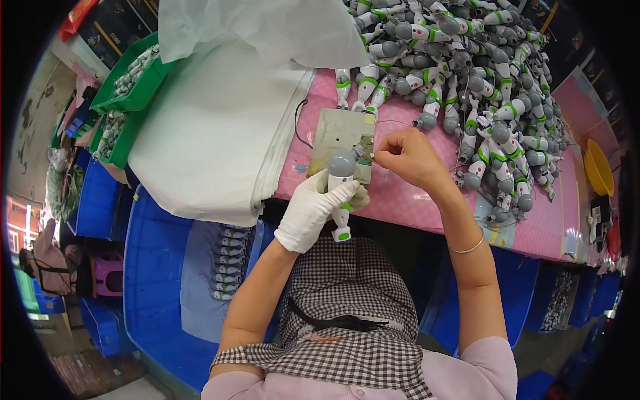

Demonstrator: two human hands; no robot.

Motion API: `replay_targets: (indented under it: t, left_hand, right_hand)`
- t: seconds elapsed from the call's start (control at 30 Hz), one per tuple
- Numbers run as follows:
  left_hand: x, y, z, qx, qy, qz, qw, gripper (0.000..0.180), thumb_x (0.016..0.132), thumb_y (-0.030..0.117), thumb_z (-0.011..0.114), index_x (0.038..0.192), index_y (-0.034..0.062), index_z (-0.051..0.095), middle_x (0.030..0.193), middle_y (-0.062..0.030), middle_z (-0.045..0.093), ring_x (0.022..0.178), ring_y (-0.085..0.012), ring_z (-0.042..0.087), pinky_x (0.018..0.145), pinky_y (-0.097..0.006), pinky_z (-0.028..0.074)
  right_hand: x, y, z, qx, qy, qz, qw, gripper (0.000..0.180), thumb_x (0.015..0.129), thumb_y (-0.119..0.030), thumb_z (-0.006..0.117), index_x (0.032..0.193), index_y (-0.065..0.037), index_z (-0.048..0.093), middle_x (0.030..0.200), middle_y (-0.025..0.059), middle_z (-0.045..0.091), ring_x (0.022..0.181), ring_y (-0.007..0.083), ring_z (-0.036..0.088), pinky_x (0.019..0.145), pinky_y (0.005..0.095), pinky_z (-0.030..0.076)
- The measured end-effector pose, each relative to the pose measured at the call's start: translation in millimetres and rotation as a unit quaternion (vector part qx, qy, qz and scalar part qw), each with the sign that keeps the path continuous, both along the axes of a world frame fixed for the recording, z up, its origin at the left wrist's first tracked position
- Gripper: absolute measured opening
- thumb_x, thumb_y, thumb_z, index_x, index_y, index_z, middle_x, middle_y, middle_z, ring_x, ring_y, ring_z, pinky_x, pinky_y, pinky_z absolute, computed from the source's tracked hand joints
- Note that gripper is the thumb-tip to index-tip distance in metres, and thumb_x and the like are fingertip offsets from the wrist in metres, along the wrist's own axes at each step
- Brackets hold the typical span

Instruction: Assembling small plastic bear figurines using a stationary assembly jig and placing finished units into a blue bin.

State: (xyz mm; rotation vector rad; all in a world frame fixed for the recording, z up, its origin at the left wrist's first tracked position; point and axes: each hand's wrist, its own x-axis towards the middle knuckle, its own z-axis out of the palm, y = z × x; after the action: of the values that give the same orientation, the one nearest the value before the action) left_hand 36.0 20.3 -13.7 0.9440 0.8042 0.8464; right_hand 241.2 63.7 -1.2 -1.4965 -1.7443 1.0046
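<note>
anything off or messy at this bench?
Nothing looks damaged or spilled. The toy limbs lie in a loose heap on the pink table, tangled but contained. The gloved left hand grips one toy limb upright; the bare right hand pinches something small by the square plate, too tiny to tell.

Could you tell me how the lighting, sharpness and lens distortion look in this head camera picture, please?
Head view: even, soft light, no harsh glare; the toy part in the gloved left hand and the bare right hand are sharp; the fisheye bends the pink table edge; corners are black; the pile of toy parts loses detail toward the rim.
</note>
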Motion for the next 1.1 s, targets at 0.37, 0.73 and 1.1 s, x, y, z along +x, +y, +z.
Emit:
replay_targets:
  t: [0.37,0.73,1.1]
  left_hand:
    - [0,-3,0,0.026,0.014,0.006,1.0,0.024,0.087,0.018,0.061,0.101,-0.0009,0.056,0.085,-0.0071,0.064,0.077,-0.0138,0.061,0.071,-0.026,0.048]
    - [5,-5,-5,0.04,-0.006,0.016,0.999,0.025,0.085,0.018,0.064,0.1,-0.0001,0.058,0.085,-0.0069,0.063,0.075,-0.0133,0.062,0.07,-0.026,0.048]
    - [5,-3,-10,0.06,-0.008,0.023,0.998,0.027,0.085,0.017,0.063,0.104,-0.0011,0.057,0.087,-0.0068,0.063,0.077,-0.0144,0.062,0.072,-0.027,0.049]
  right_hand:
    - [-3,-2,-5,0.001,0.015,-0.006,1.0,0.015,0.072,-0.01,0.06,0.064,0.002,0.056,0.056,-0.0037,0.047,0.054,0.0035,0.04,0.047,0.0229,0.033]
    - [-3,0,-9,0.011,0.016,-0.011,1.0,0.014,0.074,-0.01,0.056,0.063,-0.001,0.056,0.054,-0.0032,0.048,0.045,0.0041,0.042,0.039,0.0212,0.032]
    - [-2,2,-14,0.023,0.015,-0.019,0.999,0.015,0.075,-0.013,0.057,0.064,-0.002,0.057,0.054,-0.0027,0.049,0.045,0.0044,0.043,0.039,0.0214,0.033]
